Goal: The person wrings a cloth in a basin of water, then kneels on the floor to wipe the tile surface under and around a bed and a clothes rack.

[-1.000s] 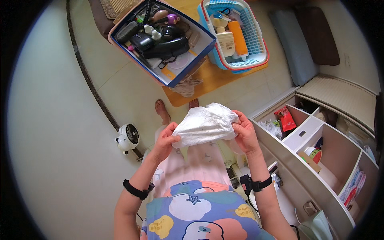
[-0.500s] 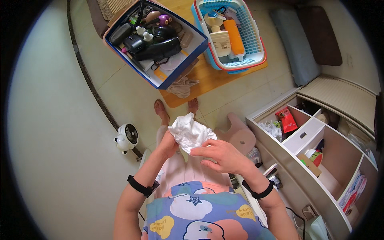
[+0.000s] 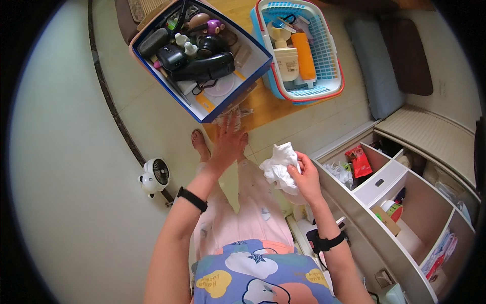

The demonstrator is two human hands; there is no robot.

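My right hand [image 3: 307, 175] grips a crumpled white cloth [image 3: 281, 164] between thumb and fingers, held up to the right of my knees. My left hand [image 3: 229, 139] reaches forward over my lap, its fingers stretched out. Their tips are at a thin beige cloth [image 3: 246, 112] on the near edge of the wooden table [image 3: 263, 124], just below a blue-rimmed box. Whether the fingertips press on that cloth I cannot tell, as my hand covers most of it.
The blue-rimmed box [image 3: 237, 95] holds a black hair dryer [image 3: 205, 67] and several small items. Beside it, a blue-and-white basket [image 3: 324, 50] holds a pump bottle [image 3: 286, 63] and an orange bottle [image 3: 304, 58]. Open drawers [image 3: 405, 235] stand right; a small fan [image 3: 161, 172] stands left.
The white cloth was between both hands. Now it is in my right hand alone, moved to the right. My left hand has let go and moved forward to the beige cloth.
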